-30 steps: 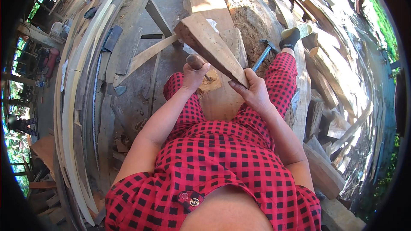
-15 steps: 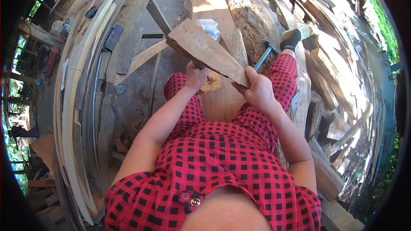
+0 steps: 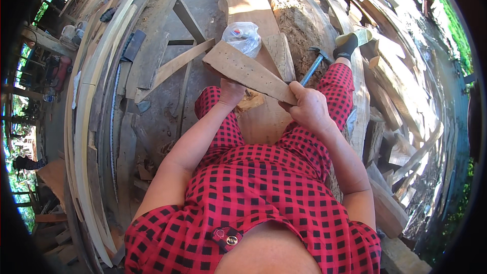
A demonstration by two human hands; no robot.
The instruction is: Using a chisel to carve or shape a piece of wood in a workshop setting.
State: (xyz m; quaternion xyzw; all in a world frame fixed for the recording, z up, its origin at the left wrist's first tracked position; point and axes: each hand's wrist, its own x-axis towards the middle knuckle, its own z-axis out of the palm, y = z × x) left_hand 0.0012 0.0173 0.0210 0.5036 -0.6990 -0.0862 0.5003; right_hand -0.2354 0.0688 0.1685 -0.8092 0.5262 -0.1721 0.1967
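Observation:
A short wooden board point(image 3: 249, 71) with small dark holes or marks along its face is held up between my two hands, tilted down to the right. My left hand point(image 3: 232, 93) grips its lower edge near the wider left end; the fingertips are hidden beneath it. My right hand point(image 3: 308, 105) is closed around the narrower right end, thumb on top. Just past the board sits a clear plastic bag point(image 3: 242, 39) with something red and blue inside. A hammer point(image 3: 315, 65) with a blue handle lies by my right leg, close to my right hand.
Long planks point(image 3: 86, 101) run along the left side, with a dark flat block point(image 3: 133, 45) lying there. A wide wooden slab point(image 3: 248, 5) stretches ahead, and another marked board point(image 3: 280, 55) rests on it. Stacked timber offcuts point(image 3: 393, 91) crowd the right, near my shoe point(image 3: 362, 36).
The board has been lowered and turned slightly, its wide left end dropping toward me. More of the plastic bag shows behind it. Both hands keep their hold.

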